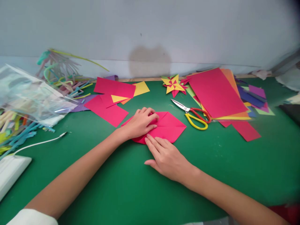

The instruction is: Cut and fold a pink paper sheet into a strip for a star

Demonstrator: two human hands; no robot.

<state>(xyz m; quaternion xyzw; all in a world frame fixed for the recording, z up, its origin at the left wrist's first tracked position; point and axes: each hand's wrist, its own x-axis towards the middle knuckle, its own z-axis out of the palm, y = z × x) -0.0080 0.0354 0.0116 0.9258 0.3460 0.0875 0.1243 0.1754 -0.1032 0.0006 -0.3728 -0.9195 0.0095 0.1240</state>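
Observation:
A sheet of red-pink paper (170,126), partly folded, lies on the green table with crease lines across it and pointed corners. My left hand (142,123) is on its left part, fingers bent and closed down on it, holding it against the table. At the near edge, my right hand (165,156) rests its outstretched fingertips on the paper, with the thumb spread away. The paper under both hands is partly hidden. Just to the right are scissors (187,110) with one red and one yellow handle, blades apart.
A red and yellow paper star (173,85) sits behind the scissors. Stacked coloured sheets (215,93) lie at right, cut red pieces (114,87) at back left. Colourful strips (67,81) and a clear plastic bag (35,93) fill the left, near a white device (14,172) with a cable.

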